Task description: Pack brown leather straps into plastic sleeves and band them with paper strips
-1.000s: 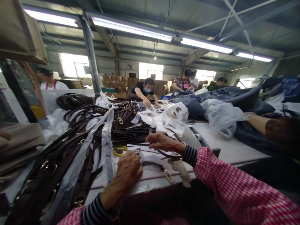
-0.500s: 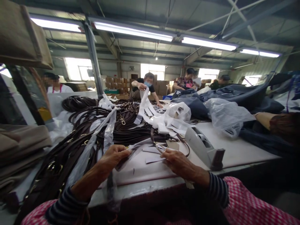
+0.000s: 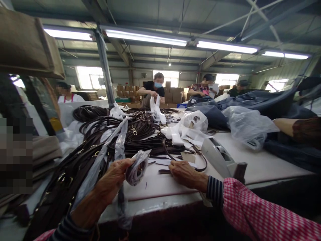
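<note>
The person's hands are apart; the left hand (image 3: 116, 171) pinches a plastic-wrapped bundle (image 3: 137, 169) above the surface (image 3: 165, 188), its loops facing the viewer where half a second ago it tilted edge-on; the right hand (image 3: 184, 173), earlier at a metal ring, now grips a dark strap (image 3: 164, 171).

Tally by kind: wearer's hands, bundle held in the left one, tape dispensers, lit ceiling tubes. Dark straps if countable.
Wearer's hands: 2 (left hand, right hand)
Held bundle: 1
Tape dispenser: 1
Lit ceiling tubes: 4
Total: 8, excluding dark straps, too overlapped to count
</note>
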A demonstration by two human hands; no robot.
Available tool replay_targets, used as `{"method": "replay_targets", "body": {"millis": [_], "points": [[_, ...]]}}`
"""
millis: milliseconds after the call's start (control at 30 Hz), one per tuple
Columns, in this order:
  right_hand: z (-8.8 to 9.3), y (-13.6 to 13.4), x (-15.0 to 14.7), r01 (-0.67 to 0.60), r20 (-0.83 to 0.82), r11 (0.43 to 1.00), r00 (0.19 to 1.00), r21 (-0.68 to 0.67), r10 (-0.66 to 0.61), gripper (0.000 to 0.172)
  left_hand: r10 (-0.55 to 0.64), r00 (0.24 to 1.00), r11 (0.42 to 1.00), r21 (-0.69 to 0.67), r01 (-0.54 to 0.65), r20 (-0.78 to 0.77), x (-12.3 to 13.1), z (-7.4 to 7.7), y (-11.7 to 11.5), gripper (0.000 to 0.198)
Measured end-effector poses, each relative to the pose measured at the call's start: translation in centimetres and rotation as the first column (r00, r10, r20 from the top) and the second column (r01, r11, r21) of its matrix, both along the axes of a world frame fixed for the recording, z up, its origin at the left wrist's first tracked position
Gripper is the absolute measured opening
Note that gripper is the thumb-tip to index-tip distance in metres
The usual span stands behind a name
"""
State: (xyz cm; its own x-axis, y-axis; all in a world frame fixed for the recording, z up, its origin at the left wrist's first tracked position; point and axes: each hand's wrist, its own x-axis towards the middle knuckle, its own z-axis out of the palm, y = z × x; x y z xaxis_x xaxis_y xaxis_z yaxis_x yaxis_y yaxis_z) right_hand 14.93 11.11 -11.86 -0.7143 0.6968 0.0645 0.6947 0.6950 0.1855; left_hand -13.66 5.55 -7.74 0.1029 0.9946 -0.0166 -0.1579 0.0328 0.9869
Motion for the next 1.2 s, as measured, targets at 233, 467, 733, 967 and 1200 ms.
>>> {"method": "replay_targets", "body": {"millis": [233,467,733,967,1200], "points": [[-0.2,0.0,0.0,0.034,-0.043,0.999,0.999,0.016,-0.033,0.019,0.023,0.992,1.0,0.004,-0.023,0.122,-0.1,-1.0,-0.1,0.034],[-2.6,-0.5,-0.2,0.104,-0.169,0.994,0.981,0.045,-0.095,0.024,0.042,0.985,0.999,0.01,-0.044,0.166,-0.2,-1.6,0.1,0.037],[-2.8,-0.3,-0.2,0.108,-0.323,0.993,0.939,-0.047,-0.118,0.024,0.097,0.974,0.995,-0.012,-0.096,0.207,0.3,-1.6,-0.1,0.035],[-0.7,1.1,0.4,0.107,-0.451,0.952,0.862,-0.287,-0.233,0.006,0.077,0.976,0.997,-0.023,-0.074,0.204,0.6,-1.4,0.0,0.034],[0.6,1.2,0.2,0.041,-0.443,0.947,0.877,-0.319,-0.187,0.015,0.04,0.974,0.999,0.001,-0.041,0.225,0.8,-1.3,-0.4,0.035]]}}
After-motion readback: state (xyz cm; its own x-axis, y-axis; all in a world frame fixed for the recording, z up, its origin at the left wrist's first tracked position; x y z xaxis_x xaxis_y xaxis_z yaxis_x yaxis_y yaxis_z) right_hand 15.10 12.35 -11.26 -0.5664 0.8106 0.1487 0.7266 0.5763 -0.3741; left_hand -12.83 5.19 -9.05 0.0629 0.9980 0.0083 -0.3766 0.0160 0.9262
